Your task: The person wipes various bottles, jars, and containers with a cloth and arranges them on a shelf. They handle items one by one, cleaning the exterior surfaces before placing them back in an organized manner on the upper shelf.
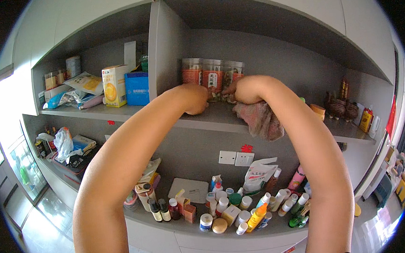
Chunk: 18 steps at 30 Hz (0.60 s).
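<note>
From my remote post I record a grey built-in shelf unit (272,52). At its 12 o'clock, three clear cylindrical jars (212,79), the middle one red-labelled, stand side by side on the upper shelf (207,126). A crumpled grey-pink cloth (260,120) hangs at their 5 o'clock, under the right hand (244,90). That hand's fingers bend toward the right jar's base; the left hand (195,98), at 7 o'clock, curls its fingers before the left jar. Whether either grips, I cannot tell.
</note>
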{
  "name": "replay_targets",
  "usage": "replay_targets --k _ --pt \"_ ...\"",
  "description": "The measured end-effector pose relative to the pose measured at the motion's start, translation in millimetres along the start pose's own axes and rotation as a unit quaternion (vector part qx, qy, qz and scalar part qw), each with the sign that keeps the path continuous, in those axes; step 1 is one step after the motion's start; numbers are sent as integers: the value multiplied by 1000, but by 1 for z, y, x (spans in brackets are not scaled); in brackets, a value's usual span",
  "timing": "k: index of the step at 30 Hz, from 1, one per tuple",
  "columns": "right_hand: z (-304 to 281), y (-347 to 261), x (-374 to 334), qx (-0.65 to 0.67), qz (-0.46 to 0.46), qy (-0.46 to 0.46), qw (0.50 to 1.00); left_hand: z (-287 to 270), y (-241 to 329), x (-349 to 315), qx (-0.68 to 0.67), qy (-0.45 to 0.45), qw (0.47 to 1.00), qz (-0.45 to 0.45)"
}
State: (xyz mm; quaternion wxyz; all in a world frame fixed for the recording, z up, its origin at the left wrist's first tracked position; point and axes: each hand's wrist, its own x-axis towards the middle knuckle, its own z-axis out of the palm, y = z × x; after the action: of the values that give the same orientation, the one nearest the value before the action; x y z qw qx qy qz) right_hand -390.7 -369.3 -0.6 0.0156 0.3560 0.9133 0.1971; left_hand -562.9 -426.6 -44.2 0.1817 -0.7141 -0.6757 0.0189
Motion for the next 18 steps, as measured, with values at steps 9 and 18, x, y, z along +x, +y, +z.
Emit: replay_targets --k 9,18 --pt "-21 -32 -20 -73 58 -81 992 4 5 -9 -7 22 1000 -17" --pt "-18 -28 -11 -34 59 -80 995 -31 26 -25 10 -70 997 -43"
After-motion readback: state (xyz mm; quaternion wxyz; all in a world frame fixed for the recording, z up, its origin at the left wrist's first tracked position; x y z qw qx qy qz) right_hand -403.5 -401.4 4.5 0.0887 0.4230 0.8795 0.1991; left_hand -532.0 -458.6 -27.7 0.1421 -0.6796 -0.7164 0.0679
